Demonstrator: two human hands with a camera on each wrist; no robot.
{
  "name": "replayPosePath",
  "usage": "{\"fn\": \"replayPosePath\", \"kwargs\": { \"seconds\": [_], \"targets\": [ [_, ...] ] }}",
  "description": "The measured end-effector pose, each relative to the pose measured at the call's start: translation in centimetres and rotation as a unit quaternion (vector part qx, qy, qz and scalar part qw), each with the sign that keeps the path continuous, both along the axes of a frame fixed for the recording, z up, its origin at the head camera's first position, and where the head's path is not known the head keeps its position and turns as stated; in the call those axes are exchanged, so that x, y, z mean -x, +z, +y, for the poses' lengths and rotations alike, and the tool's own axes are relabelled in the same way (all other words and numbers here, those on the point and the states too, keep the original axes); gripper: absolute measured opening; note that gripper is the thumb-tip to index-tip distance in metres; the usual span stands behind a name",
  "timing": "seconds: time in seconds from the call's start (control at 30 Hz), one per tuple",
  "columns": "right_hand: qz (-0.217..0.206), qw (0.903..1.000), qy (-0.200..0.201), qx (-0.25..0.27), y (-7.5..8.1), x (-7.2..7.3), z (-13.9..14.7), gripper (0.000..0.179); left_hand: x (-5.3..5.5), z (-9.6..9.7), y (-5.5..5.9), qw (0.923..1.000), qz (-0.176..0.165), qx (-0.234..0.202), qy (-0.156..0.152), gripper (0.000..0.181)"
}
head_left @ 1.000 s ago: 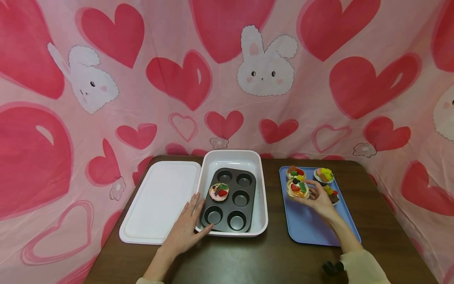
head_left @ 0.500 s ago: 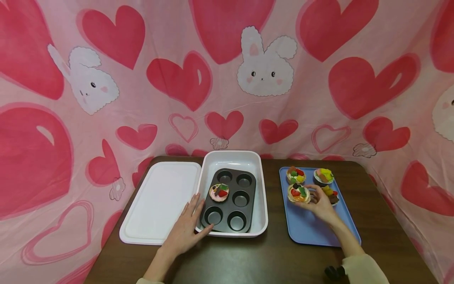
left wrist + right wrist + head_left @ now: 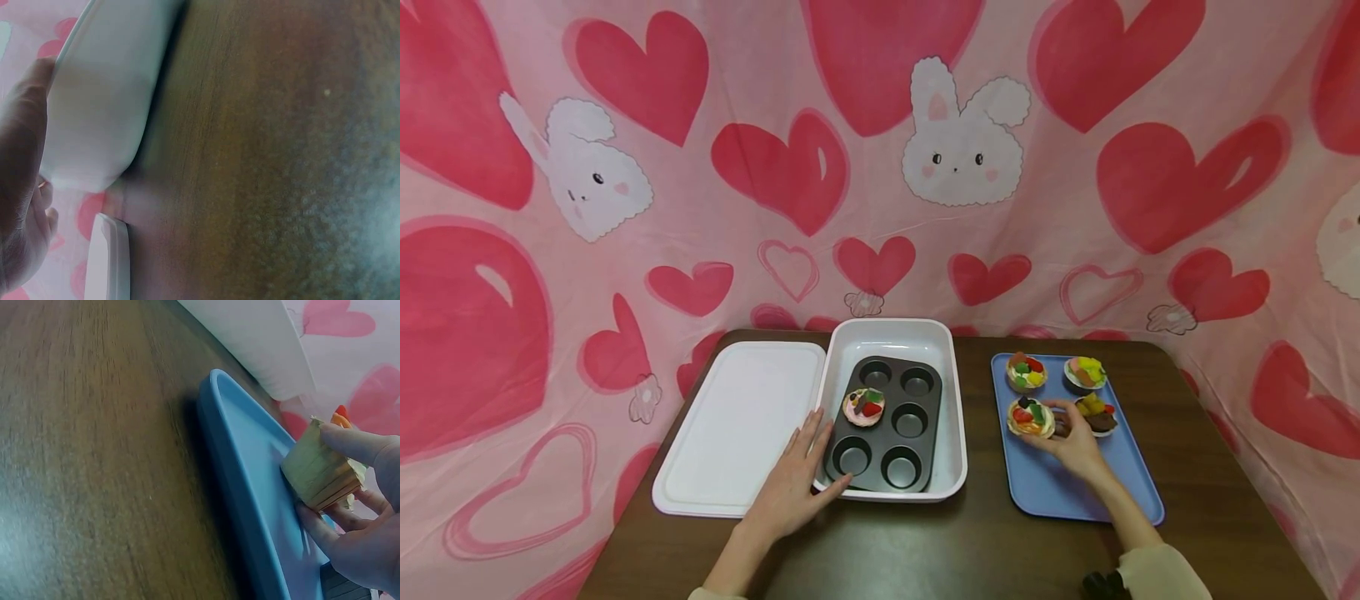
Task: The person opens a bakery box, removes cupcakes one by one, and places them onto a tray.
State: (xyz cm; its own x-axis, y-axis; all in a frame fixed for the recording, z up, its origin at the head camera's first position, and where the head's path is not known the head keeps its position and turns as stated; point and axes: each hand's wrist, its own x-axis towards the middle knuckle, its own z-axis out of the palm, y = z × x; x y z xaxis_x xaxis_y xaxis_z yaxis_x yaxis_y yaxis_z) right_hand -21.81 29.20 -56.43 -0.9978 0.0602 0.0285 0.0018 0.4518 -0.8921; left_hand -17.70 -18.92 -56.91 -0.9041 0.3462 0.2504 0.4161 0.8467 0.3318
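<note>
My right hand (image 3: 1075, 442) pinches a fruit-topped cupcake (image 3: 1028, 418) by its sides, over the left part of the blue tray (image 3: 1052, 492). In the right wrist view the cupcake's pale wrapper (image 3: 315, 465) sits between thumb and fingers, its base at or very near the tray; I cannot tell if it touches. My left hand (image 3: 790, 483) rests with extended fingers on the near left rim of the white bin (image 3: 957, 450). Inside the bin lies a dark muffin tin (image 3: 887, 450), with a pink-topped cupcake (image 3: 863, 407) in its left middle cup.
Other cupcakes stand on the tray: one at back left (image 3: 1026, 372), one at back right (image 3: 1084, 374), and a chocolate one (image 3: 1099, 415) beside my right hand. A white lid (image 3: 745, 425) lies left of the bin. A heart-patterned cloth (image 3: 880, 208) hangs behind the table.
My right hand has brought the cupcake down and nearer to me, apart from the back left cupcake that it overlapped in view. My left hand has stayed at the bin.
</note>
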Motion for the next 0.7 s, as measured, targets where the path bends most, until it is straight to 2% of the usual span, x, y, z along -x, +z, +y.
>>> {"fn": "replayPosePath", "kwargs": {
  "seconds": [0.43,0.7],
  "targets": [
    [-0.006,0.9995,-0.011,0.028,-0.16,0.03,-0.57,0.074,-0.05,0.05,0.09,1.0,-0.001,0.0,0.001,0.098],
    [0.003,1.0,-0.002,0.009,-0.51,0.04,-0.72,0.075,-0.06,0.0,-0.01,1.0,0.002,-0.002,0.0,0.097]
  ]
}}
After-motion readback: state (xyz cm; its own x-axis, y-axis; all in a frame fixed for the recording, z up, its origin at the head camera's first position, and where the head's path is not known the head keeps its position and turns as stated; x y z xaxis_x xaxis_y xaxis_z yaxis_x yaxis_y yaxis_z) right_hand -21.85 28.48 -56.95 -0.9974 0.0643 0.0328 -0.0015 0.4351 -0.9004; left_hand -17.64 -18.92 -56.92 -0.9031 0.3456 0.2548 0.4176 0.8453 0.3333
